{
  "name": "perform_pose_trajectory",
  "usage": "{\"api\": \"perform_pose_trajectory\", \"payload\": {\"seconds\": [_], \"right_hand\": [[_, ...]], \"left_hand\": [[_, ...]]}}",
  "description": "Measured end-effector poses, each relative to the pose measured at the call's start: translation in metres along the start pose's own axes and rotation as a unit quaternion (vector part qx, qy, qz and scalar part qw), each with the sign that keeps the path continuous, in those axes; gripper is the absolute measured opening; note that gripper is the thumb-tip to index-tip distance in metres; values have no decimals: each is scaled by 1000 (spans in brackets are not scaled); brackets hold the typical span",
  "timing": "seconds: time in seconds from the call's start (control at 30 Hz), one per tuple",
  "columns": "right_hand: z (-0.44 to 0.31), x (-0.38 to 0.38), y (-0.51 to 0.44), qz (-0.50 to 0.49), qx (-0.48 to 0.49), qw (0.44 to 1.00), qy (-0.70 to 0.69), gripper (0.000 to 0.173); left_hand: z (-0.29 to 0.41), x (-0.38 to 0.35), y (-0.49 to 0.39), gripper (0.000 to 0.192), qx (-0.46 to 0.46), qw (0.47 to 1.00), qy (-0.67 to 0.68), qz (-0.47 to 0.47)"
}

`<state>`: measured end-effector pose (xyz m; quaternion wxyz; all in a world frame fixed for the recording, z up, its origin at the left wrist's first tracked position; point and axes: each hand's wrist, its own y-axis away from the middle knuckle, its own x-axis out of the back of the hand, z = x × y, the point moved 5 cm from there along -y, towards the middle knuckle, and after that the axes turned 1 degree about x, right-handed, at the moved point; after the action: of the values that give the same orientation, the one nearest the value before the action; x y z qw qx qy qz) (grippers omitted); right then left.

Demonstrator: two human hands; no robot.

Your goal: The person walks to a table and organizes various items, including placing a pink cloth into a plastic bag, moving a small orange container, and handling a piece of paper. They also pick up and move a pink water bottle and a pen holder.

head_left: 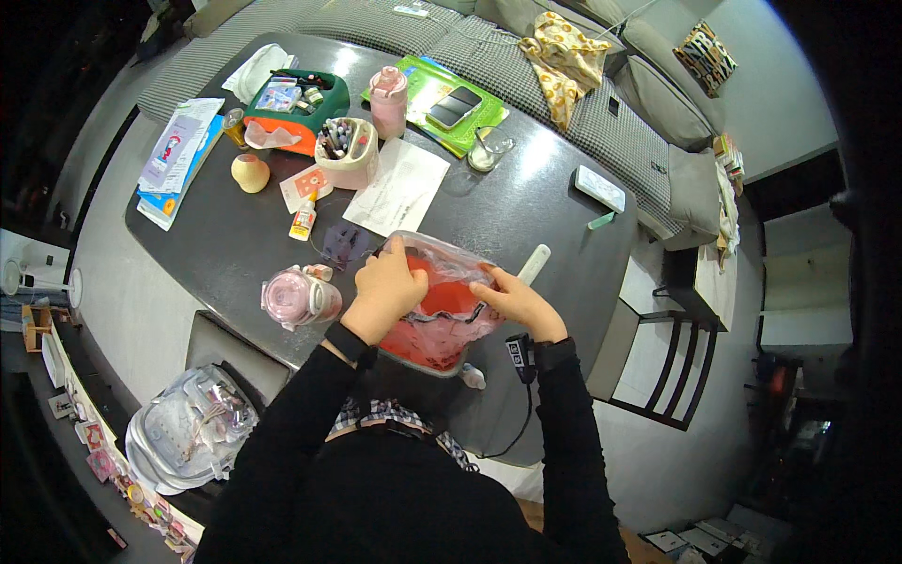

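Observation:
In front of me on the dark table stands a bin or tub (442, 368) with a translucent pink plastic bag (431, 345) in it and something orange-red showing inside. My left hand (386, 287) grips the bag at the tub's far left rim, thumb along the edge. My right hand (520, 299) pinches the bag's film at the right side. Just beyond the right hand a pale handle (534, 264) sticks out. A pink-lidded bottle (290, 299) stands left of my left hand. Near my right wrist lies a black device with a cable (520, 358).
Farther off on the table are a glue bottle (303, 220), a pen holder (349, 155), a green and orange organizer (299, 113), a pink bottle (388, 102), a glass cup (485, 151), a phone (455, 108) and a white case (600, 189). A backpack (190, 430) sits at the lower left.

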<state>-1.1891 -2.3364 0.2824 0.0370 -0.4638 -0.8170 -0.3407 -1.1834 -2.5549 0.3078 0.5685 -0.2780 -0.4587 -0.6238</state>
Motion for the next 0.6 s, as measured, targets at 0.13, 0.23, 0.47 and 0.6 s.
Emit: {"api": "perform_pose_trajectory", "payload": {"seconds": [0.13,0.23,0.47,0.6], "right_hand": [[31,-16,2,-63,-76,992,-81,63],[23,-24,21,-38,-19,983,-181,62],[-61,-31,89,210,286,869,345,74],[-61,-66,91,132,295,851,413,35]], "left_hand": [[-20,0,-3,76,115,989,64,-72],[-23,6,19,78,92,988,32,-118],[12,38,78,76,-241,963,-57,104],[19,13,86,47,-399,911,-98,33]]}}
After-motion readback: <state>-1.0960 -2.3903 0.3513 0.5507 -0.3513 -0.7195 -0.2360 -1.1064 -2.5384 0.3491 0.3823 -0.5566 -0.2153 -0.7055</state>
